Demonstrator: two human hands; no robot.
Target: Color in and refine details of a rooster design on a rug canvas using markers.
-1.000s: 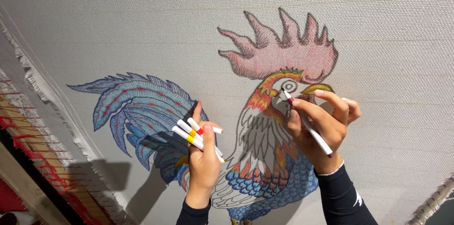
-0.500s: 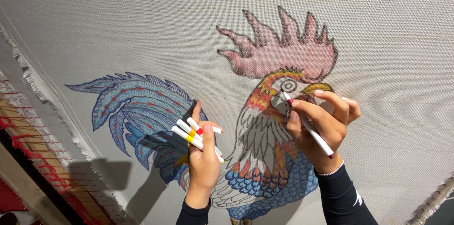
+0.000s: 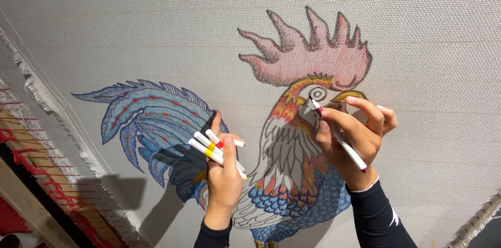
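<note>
Right hand (image 3: 355,138) fingers clamped on marker (image 3: 338,136), tip at rooster (image 3: 292,164) face on canvas (image 3: 156,29), left hand (image 3: 224,175) clamped on spare markers (image 3: 211,149)

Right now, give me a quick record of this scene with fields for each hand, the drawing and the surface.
left hand: holds a bundle of white markers with yellow and red bands
right hand: grips a single marker, tip near the rooster's eye
drawing: rooster with pink comb, blue tail, orange neck
surface: pale woven canvas, frayed edge at left
</note>
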